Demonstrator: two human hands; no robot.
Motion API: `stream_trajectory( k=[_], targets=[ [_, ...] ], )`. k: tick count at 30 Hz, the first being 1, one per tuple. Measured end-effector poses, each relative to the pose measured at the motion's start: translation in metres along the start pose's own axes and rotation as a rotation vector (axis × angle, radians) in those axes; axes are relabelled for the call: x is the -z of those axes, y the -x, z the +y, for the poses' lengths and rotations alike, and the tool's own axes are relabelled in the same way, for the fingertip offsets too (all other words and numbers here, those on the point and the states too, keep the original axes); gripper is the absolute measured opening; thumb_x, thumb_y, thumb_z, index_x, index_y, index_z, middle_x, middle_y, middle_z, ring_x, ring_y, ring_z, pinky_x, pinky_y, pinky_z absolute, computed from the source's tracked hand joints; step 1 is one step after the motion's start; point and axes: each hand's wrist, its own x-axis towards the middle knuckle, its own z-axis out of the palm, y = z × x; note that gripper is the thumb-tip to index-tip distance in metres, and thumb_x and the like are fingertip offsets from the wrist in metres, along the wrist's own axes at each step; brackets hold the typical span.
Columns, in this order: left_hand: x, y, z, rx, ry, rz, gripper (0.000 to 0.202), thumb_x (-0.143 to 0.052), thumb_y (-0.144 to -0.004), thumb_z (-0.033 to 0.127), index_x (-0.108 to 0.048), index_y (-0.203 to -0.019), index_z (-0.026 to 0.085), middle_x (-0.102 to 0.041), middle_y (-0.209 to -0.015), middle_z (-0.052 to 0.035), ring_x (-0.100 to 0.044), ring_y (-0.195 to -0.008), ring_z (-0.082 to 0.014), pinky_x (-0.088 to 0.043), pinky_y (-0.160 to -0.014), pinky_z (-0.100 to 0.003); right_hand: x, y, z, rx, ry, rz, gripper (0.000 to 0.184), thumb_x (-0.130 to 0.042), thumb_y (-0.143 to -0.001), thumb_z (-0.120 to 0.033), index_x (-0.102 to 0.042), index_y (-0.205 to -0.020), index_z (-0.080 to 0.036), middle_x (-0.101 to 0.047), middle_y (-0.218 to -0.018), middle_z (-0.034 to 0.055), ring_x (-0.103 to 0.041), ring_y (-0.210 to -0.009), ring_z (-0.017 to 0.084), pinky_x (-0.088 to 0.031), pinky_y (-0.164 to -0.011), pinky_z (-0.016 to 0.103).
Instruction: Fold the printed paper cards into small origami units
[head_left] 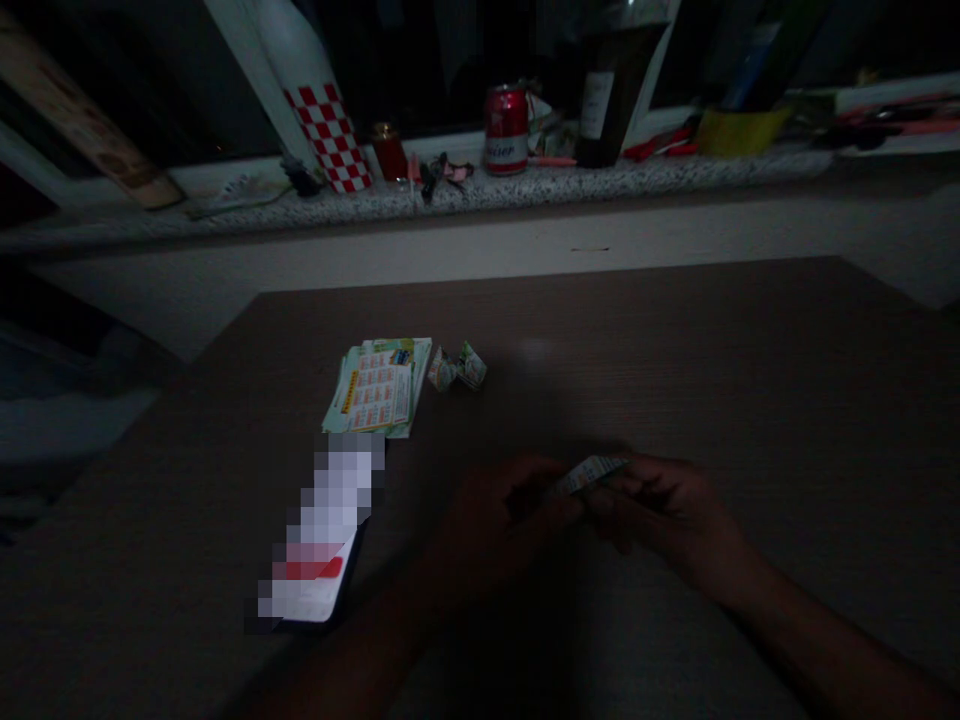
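Pinching a folded printed paper (595,473) in a fingertip grip, the left hand (517,510) and right hand (671,505) have room from the phone (334,560) and the wood-grain counter's (712,360) far edge; a granite windowsill (544,187) lines the dim room.

Looks like a home: I'm at a wood-grain table (712,350), dim room, pale wall (465,250), dark window (450,60) ahead, speckled sill (405,207) crowded with a red can (506,130), checked bottle (328,130), dark bottle (611,110), odd clutter (448,173).
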Motion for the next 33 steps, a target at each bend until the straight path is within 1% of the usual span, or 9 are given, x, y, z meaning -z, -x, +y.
stream_trajectory(
  k=[5,9,12,16,20,23,26,28,33],
  targets=[
    [-0.007,0.000,-0.003,0.034,0.072,0.004,0.026,-0.058,-0.088,0.035,-0.065,-0.107,0.018,-0.072,-0.097,-0.0026,-0.066,-0.089,-0.0158,-0.048,-0.075,-0.023,-0.003,0.003,-0.001,0.103,0.216,0.107,0.025,-0.058,-0.086,-0.034,-0.059,-0.068,-0.017,-0.045,-0.052,-0.0048,-0.040,-0.047,0.008,-0.032,-0.043,0.020],
    [-0.015,0.001,-0.004,0.014,-0.039,0.075,0.027,-0.054,-0.090,0.035,-0.063,-0.108,0.018,-0.071,-0.099,-0.0037,-0.066,-0.089,-0.0168,-0.048,-0.077,-0.025,-0.012,0.003,0.000,0.197,0.417,0.271,0.018,-0.056,-0.085,-0.026,-0.059,-0.069,-0.018,-0.050,-0.054,-0.0037,-0.047,-0.048,0.009,-0.037,-0.044,0.020],
    [-0.021,0.000,-0.005,-0.023,-0.227,0.141,0.026,-0.048,-0.092,0.032,-0.062,-0.109,0.018,-0.071,-0.099,-0.0056,-0.066,-0.088,-0.0186,-0.047,-0.077,-0.028,-0.018,0.003,0.001,0.265,0.536,0.352,0.008,-0.059,-0.081,-0.022,-0.061,-0.074,-0.019,-0.058,-0.058,-0.0026,-0.054,-0.050,0.011,-0.043,-0.047,0.020],
    [-0.026,-0.002,-0.008,-0.048,-0.478,0.219,0.025,-0.047,-0.090,0.031,-0.062,-0.104,0.017,-0.071,-0.090,-0.0064,-0.066,-0.080,-0.0207,-0.046,-0.072,-0.031,-0.021,0.003,0.002,0.321,0.667,0.337,0.008,-0.058,-0.082,-0.020,-0.062,-0.075,-0.019,-0.059,-0.059,-0.0022,-0.056,-0.050,0.011,-0.044,-0.049,0.021],
    [-0.026,-0.005,-0.009,-0.060,-0.551,0.207,0.024,-0.049,-0.087,0.031,-0.065,-0.100,0.018,-0.072,-0.085,-0.0052,-0.066,-0.073,-0.0202,-0.044,-0.068,-0.030,-0.018,0.001,0.002,0.368,0.730,0.272,0.014,-0.055,-0.082,-0.017,-0.061,-0.070,-0.018,-0.057,-0.055,-0.0025,-0.054,-0.047,0.011,-0.041,-0.045,0.022],
    [-0.024,-0.006,-0.008,-0.036,-0.540,0.180,0.022,-0.049,-0.086,0.027,-0.068,-0.093,0.019,-0.071,-0.080,-0.0042,-0.064,-0.069,-0.0189,-0.042,-0.063,-0.029,-0.017,0.000,0.004,0.399,0.732,0.287,0.014,-0.056,-0.080,-0.016,-0.067,-0.088,-0.017,-0.065,-0.063,-0.0001,-0.061,-0.051,0.013,-0.047,-0.049,0.023],
    [-0.024,-0.007,-0.007,0.012,-0.553,0.178,0.022,-0.048,-0.086,0.027,-0.068,-0.088,0.018,-0.071,-0.077,-0.0047,-0.064,-0.067,-0.0193,-0.041,-0.061,-0.028,-0.017,0.001,0.005,0.392,0.721,0.307,0.033,-0.058,-0.077,-0.015,-0.063,-0.110,-0.016,-0.071,-0.071,0.0012,-0.067,-0.058,0.014,-0.053,-0.057,0.024],
    [-0.023,-0.008,-0.005,0.049,-0.552,0.183,0.023,-0.048,-0.085,0.027,-0.069,-0.087,0.019,-0.071,-0.074,-0.0042,-0.063,-0.063,-0.0187,-0.040,-0.058,-0.028,-0.017,0.001,0.004,0.360,0.722,0.319,0.033,-0.059,-0.075,-0.014,-0.062,-0.107,-0.017,-0.070,-0.068,-0.0003,-0.067,-0.056,0.014,-0.053,-0.055,0.023],
    [-0.023,-0.007,-0.002,0.082,-0.510,0.228,0.021,-0.051,-0.083,0.028,-0.070,-0.085,0.019,-0.071,-0.073,-0.0031,-0.063,-0.063,-0.0181,-0.040,-0.059,-0.028,-0.019,0.000,0.000,0.311,0.708,0.366,0.016,-0.061,-0.073,-0.015,-0.054,-0.086,-0.021,-0.063,-0.061,-0.0038,-0.063,-0.050,0.012,-0.048,-0.047,0.019]
  ],
)
